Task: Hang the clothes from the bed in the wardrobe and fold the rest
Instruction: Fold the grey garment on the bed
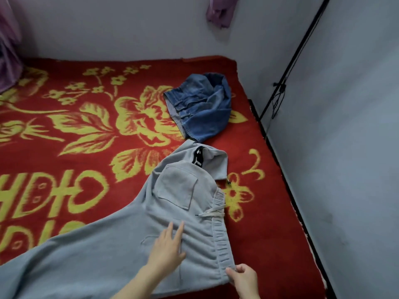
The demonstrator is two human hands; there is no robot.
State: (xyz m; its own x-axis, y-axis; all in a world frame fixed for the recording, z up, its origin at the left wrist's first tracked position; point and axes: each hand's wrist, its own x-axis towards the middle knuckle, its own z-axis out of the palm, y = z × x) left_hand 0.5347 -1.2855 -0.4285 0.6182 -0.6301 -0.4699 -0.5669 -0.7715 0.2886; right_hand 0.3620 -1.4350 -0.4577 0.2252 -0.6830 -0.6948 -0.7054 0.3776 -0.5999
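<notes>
On the bed (261, 244), which is covered by a red blanket with yellow flowers, a pair of grey sweatpants (103, 249) is spread out, with the elastic waistband (220, 240) toward the right edge and the legs cut off by the lower left of the frame. The left hand (167, 249) is laid flat on the fabric just left of the waistband, fingers straight and together. The near corner of the waistband is pinched between the thumb and curled fingers of the right hand (245, 279), whose lower part is cut off by the bottom edge. A white drawstring (212, 213) is knotted at the waistband. The far end of the sweatpants is folded over, and a black label (198, 157) is shown there; its white marks cannot be read. Beyond it, near but apart, a crumpled blue denim garment (205, 108) is seen; its type cannot be told. A purple cloth (219, 11) is cut off at the top, and purple fabric (8, 50) is partly visible at the left edge.
</notes>
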